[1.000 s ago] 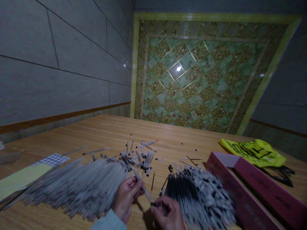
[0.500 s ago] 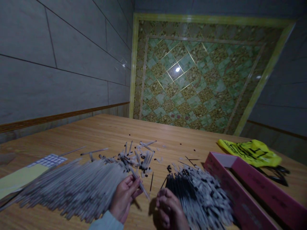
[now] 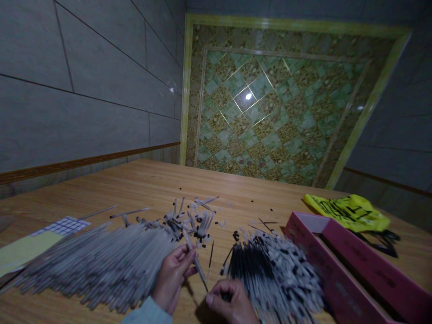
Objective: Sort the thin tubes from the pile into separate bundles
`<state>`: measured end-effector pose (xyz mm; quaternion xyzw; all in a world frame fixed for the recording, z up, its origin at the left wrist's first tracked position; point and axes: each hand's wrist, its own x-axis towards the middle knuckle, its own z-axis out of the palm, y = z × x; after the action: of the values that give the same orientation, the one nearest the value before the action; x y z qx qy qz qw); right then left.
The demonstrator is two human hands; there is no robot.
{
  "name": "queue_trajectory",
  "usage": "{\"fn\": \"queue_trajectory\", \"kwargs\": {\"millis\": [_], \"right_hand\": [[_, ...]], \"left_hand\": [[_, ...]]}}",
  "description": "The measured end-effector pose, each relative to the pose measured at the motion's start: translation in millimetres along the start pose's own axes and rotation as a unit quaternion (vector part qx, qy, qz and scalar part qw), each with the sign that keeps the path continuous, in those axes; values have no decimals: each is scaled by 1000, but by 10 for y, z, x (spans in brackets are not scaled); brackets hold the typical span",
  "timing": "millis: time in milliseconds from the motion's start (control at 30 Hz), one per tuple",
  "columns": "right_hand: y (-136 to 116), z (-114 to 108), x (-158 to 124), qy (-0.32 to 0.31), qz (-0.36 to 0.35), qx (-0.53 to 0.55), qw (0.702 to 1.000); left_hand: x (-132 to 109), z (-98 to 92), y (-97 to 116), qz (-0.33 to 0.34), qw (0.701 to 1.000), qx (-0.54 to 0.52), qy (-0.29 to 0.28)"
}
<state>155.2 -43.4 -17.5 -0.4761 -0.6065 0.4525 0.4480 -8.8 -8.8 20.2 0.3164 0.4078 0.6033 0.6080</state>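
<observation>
My left hand [image 3: 177, 272] pinches a slim clear pen [image 3: 196, 263] that slants down to the right. At its lower end, the thumb and forefinger of my right hand [image 3: 232, 299] close on a thin dark tip; whether that tip is a separate part, I cannot tell. Beside my left hand lies a broad pile of clear tubes like pen barrels [image 3: 101, 265]. Just right of my right hand is a heap of slim pieces with black ends [image 3: 251, 261], and pale, black-marked pieces [image 3: 297, 270] lie against it. A thin dark stick [image 3: 211, 254] rests between the piles.
Short clear pieces and small black bits [image 3: 202, 222] are scattered beyond my hands. A long pink box [image 3: 319, 265] stands at the right, with a yellow bag [image 3: 351, 211] behind it. Yellow and checked paper [image 3: 33, 249] lies at the left on the wooden table [image 3: 236, 184].
My right hand has moved left and up to the lower end of the pen, its fingertips now at the thin tip. The left hand keeps its pinch; the view has shifted slightly.
</observation>
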Motion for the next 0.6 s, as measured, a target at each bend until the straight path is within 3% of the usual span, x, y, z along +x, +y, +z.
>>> {"fn": "queue_trajectory", "kwargs": {"millis": [133,200,267,367,467,600], "right_hand": [[-260,-258,-12,-56,3,-65,996],[-390,-458,6,-15,-2,-113,993],[-475,-664,30,72,-1,-187,980],[-496,-901,46,180,20,-346,920],[-449,-1013,33,200,70,-455,865],[-390,-1059,17,198,128,-519,822]], "left_hand": [[81,-144,88,53,988,-90,111],[103,-200,128,73,981,-111,142],[100,-222,151,80,980,-101,153],[65,-192,143,63,989,-37,127],[35,-136,92,34,996,40,66],[35,-94,33,32,994,102,32]]}}
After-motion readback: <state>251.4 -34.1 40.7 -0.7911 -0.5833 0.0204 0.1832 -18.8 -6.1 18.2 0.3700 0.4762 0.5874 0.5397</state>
